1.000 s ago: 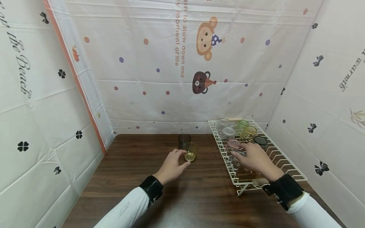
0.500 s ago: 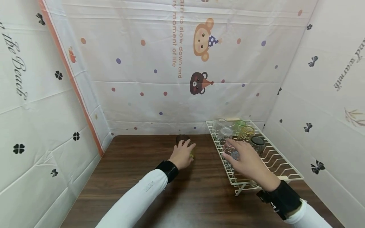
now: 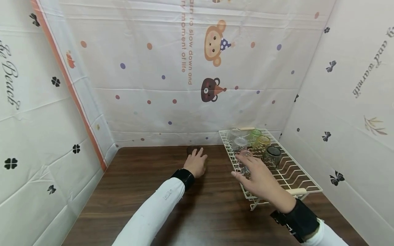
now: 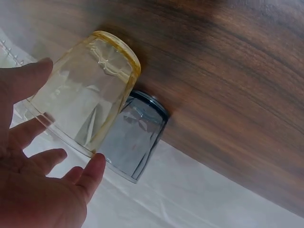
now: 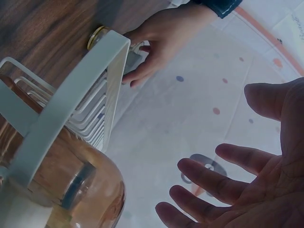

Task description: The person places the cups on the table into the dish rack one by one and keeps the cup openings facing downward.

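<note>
Left hand (image 3: 195, 163) found extended to the far middle of the wooden table (image 3: 138, 191), fingers straight and spread, released, grasping nothing. Yellow glass (image 4: 85, 97) noted standing rim-down on the table just ahead of those fingers, one fingertip close to its base edge (contact not confirmable from the wrist view). Dark grey glass (image 4: 135, 137) recorded directly behind the yellow one, also inverted, the two touching or nearly so, close to the foot of the printed backdrop (image 3: 191, 68). From the head view, yellow glass hidden behind the left hand; only the top of the grey glass visible past the fingertips. Right hand (image 3: 258, 177) observed above the near left part of the white wire rack (image 3: 304, 182), palm down, fingers loosely spread, holding nothing. Pink glass (image 3: 244, 160) located in the rack just beyond its fingertips. Further glasses logged deeper in the rack: a clear glass (image 3: 238, 143), an amber glass (image 3: 261, 143), a green glass (image 3: 254, 134) and a dark glass (image 3: 272, 155). Rack positioned at the right side of the table, well apart from the two inverted glasses.
</note>
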Available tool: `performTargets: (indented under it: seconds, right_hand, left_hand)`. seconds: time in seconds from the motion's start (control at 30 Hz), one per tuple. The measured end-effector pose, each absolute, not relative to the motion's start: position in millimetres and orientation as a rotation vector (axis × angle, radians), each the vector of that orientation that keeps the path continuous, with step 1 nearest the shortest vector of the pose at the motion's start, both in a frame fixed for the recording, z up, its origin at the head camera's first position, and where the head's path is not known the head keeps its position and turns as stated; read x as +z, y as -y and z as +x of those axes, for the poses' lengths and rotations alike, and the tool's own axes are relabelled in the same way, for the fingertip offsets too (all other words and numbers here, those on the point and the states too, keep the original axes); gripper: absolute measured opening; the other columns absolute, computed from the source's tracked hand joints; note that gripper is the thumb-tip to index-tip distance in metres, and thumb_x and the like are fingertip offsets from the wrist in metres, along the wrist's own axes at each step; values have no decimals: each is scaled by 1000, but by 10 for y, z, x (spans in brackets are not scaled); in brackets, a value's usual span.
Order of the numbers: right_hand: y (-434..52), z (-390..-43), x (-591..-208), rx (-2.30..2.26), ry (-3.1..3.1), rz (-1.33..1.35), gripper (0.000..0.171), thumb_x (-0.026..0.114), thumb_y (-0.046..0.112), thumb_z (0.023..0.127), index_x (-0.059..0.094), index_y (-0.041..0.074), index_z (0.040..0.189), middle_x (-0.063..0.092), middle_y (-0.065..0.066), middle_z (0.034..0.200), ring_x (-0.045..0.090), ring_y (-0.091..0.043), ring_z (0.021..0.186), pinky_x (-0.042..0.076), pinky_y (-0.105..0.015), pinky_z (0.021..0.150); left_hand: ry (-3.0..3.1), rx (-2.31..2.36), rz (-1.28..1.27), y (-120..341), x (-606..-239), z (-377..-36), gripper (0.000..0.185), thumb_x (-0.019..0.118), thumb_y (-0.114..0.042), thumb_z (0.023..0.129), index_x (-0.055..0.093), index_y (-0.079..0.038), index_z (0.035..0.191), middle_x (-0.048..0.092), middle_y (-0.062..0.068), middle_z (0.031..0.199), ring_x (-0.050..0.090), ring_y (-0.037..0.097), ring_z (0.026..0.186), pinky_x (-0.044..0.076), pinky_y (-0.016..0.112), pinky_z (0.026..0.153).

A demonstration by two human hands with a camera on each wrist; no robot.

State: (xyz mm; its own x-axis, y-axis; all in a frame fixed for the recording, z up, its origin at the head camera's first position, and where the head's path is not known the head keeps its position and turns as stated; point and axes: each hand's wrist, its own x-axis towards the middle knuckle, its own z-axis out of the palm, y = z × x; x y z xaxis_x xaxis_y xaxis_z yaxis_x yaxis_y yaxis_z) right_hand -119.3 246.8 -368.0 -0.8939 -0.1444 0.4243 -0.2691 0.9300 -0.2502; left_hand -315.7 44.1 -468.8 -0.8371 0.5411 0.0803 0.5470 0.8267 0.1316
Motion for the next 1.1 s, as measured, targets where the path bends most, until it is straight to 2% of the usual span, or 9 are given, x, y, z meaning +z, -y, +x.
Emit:
performTargets:
  seconds: [0.13, 0.27, 0.37, 0.63, 0.9, 1.1]
  right_hand:
    - [-2472, -1201, -3708, 430, 2665, 308, 61, 74, 35, 100, 59, 6, 151, 61, -24, 153, 55, -54, 141, 42, -71, 115]
    - [-2465, -1200, -3722, 429, 2666, 315, 62, 74, 35, 100, 58, 4, 151, 60, -26, 152, 56, -54, 139, 42, -71, 115]
    - [-2469, -1202, -3735, 426, 2662, 319, 61, 74, 35, 100, 59, 4, 151, 60, -26, 152, 56, -54, 139, 43, -71, 115]
    - [-2488, -1210, -3740, 427, 2630, 338, 59, 75, 32, 100, 60, 2, 149, 64, -23, 150, 58, -52, 138, 44, -70, 115]
    - [-2441, -1219, -3756, 448, 2662, 313, 60, 73, 37, 101, 60, 4, 150, 60, -26, 153, 56, -53, 140, 44, -70, 114]
    - [-2407, -1255, -3770, 438, 2663, 322, 61, 74, 36, 100, 60, 3, 149, 62, -27, 150, 56, -52, 141, 43, -69, 116]
  left_hand:
    - [2946, -254, -889, -425, -4698, -3165, 60, 73, -26, 101, 53, -19, 158, 35, 10, 175, 30, 37, 163, 37, 54, 129]
    - [2902, -165, -905, -413, -4695, -3151, 61, 76, -29, 100, 53, -17, 155, 50, 10, 164, 41, 33, 156, 42, 50, 125]
    - [2874, -120, -916, -403, -4699, -3140, 62, 78, -32, 99, 53, -17, 154, 55, 9, 156, 47, 31, 149, 44, 48, 122]
    - [2778, -252, -932, -310, -4746, -3101, 62, 78, -31, 98, 53, -13, 152, 58, 14, 146, 55, 32, 138, 49, 48, 115]
    - [2824, -667, -911, -127, -4722, -3007, 69, 69, -44, 104, 45, -7, 157, 52, 20, 150, 49, 38, 143, 46, 50, 119]
    - [2786, -1115, -848, 56, -4749, -2959, 67, 62, -43, 108, 41, -2, 157, 47, 27, 152, 44, 45, 145, 45, 57, 118]
